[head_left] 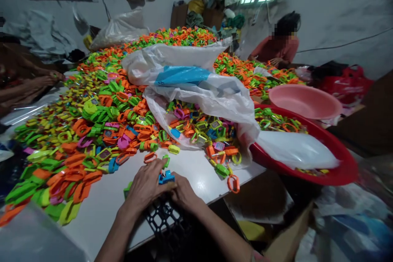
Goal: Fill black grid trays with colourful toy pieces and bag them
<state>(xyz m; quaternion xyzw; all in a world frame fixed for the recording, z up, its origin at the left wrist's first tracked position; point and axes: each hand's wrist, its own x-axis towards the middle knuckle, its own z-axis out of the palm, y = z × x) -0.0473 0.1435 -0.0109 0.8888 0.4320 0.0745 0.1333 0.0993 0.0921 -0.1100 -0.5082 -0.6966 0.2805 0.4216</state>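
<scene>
My left hand [146, 184] and my right hand [183, 191] meet at the near edge of a white table [196, 172]. Both are closed together on a small blue plastic piece [166, 177]. A little green piece shows by the left wrist. Just beyond my fingers lie loose orange, green and yellow plastic loops [153, 147], the edge of a huge heap [101, 114] that covers the table. Under my wrists sits a black lattice crate [167, 221].
A white and blue plastic bag [196, 82] spills pieces mid-table. A red basin [337, 168] and a pink basin [303, 100] stand at the right. One person sits at the far right [281, 45]; another person's hands [37, 82] work at the left. A cardboard box [276, 229] sits below.
</scene>
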